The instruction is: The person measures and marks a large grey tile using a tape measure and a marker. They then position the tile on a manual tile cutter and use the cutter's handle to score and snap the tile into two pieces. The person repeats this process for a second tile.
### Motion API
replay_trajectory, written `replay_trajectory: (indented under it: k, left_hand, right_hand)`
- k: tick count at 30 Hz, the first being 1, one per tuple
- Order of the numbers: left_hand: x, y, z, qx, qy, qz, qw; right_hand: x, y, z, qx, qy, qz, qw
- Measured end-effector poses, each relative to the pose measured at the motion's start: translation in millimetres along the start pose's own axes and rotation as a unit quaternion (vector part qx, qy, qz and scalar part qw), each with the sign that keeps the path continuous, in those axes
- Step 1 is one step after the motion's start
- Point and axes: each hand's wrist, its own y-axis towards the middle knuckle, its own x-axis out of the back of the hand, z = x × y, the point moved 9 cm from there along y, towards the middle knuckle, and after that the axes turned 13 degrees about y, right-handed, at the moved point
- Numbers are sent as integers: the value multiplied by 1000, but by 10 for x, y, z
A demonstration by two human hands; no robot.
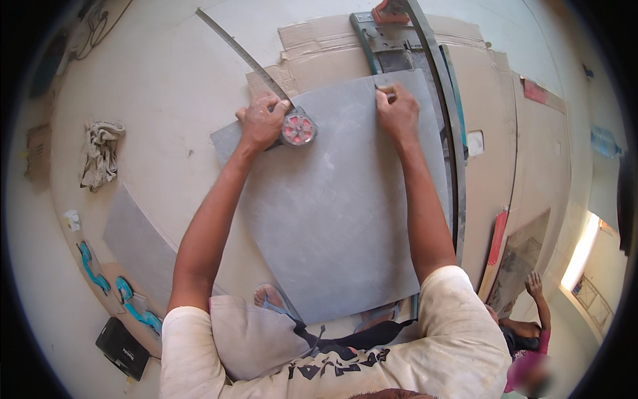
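Observation:
A large grey tile (325,213) lies in front of me, its near end by my feet. My left hand (262,123) is over the tile's far left part, fingers closed on a tape measure (298,129) with a round red-and-grey case. Its metal blade (242,54) sticks out past the tile, away to the far left. Near the far right edge of the tile, my right hand (399,113) is closed in a pinch. What its fingertips hold, if anything, I cannot make out.
Along the tile's right side runs a long metal rail (446,100) of a tile cutter (392,43). Cardboard (319,43) lies beneath. At left are a crumpled cloth (100,154), another grey tile (139,243), teal suction lifters (136,306) and a black case (123,347). Another person (528,332) is at lower right.

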Motion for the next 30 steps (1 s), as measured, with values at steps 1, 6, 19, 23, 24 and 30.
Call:
replay_trajectory:
  k: [1,6,19,23,24,30]
  left_hand:
    - [-33,-52,-26,9,-20,31,999]
    - [50,65,-50,0,-18,36,999]
    - [23,37,-56,1,-34,34,999]
    - [-34,17,-44,10,-21,57,998]
    - [-3,34,-9,4,-17,45,999]
    - [0,121,32,9,-20,27,999]
  right_hand:
    - [12,-74,-70,-29,-9,6,1000]
    - [-32,126,86,21,11,-6,1000]
    - [-49,88,73,11,-15,-1,1000]
    - [-44,54,30,17,1,-11,1000]
    - [-73,103,88,20,13,-10,1000]
    - [-104,176,89,52,-19,-1,998]
